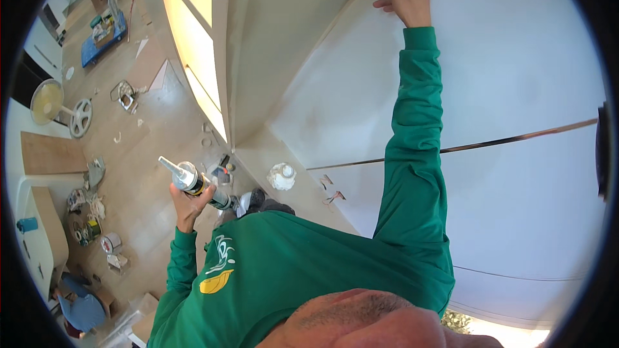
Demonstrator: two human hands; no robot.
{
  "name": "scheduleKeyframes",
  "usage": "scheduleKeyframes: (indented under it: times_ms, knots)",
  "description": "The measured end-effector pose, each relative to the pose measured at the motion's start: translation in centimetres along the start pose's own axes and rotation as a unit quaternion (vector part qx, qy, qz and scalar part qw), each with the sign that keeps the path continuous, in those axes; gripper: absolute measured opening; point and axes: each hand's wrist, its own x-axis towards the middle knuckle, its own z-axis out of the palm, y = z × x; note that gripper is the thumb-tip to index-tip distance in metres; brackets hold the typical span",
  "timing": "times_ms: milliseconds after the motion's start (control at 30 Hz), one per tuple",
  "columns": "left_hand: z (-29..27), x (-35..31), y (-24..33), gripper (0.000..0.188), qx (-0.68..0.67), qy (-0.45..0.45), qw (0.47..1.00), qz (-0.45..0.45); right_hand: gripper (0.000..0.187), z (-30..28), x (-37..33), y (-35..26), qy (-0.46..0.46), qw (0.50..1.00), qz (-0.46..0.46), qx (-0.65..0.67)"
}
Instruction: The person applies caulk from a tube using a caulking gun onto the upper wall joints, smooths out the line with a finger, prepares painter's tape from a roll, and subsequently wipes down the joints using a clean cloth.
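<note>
Person's left hand (186,207) grips a white-nozzled cylindrical cartridge (186,176). Right hand (410,1) open — near left edge of smooth white panel (516,58).

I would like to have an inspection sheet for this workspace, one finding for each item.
Surface: white panel, crossed by a dark gap.
Job's things: nozzled cartridge, in the left hand.
Clutter: paper scraps, a blue trolley and a bucket on the floor.
Hands: left closed around the cartridge; right hand at the panel, fingers spread, contact unclear.
Cables: thin reddish strands by the panel, perhaps wires; too small to tell.
Surroundings: bright recess, fan, brown board.
</note>
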Motion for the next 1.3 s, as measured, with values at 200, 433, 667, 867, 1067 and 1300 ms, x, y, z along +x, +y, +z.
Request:
scheduleKeyframes:
  times_ms: [200,433,667,867,1067,1300]
  knots:
    - [-0.5,-0.8,-1.0,0.034,0.017,0.011,0.999,-0.027,0.064,4.4,-2.3,6.7,-0.028,0.999,0.009,-0.045]
    - [-0.7,-0.4,-1.1,0.034,0.032,0.015,0.999,0.001,0.071,8.3,-4.9,11.3,-0.016,0.996,-0.019,-0.085]
    - [0.8,1.1,1.3,0.049,0.061,-0.068,0.994,0.058,0.062,10.5,-13.7,13.6,-0.050,0.998,-0.029,0.017]
    - [8.4,4.8,6.7,0.043,-0.013,-0.147,0.980,0.137,0.051,12.3,-31.8,21.8,-0.144,0.922,0.254,0.255]
    - [19.4,9.1,9.9,0.037,-0.132,-0.280,0.951,-0.008,0.059,11.5,-42.0,25.8,-0.190,0.932,0.204,0.232]
    - [28.0,11.0,13.6,0.033,-0.221,-0.294,0.910,-0.193,0.078,9.9,-43.9,23.7,-0.159,0.977,0.097,0.102]
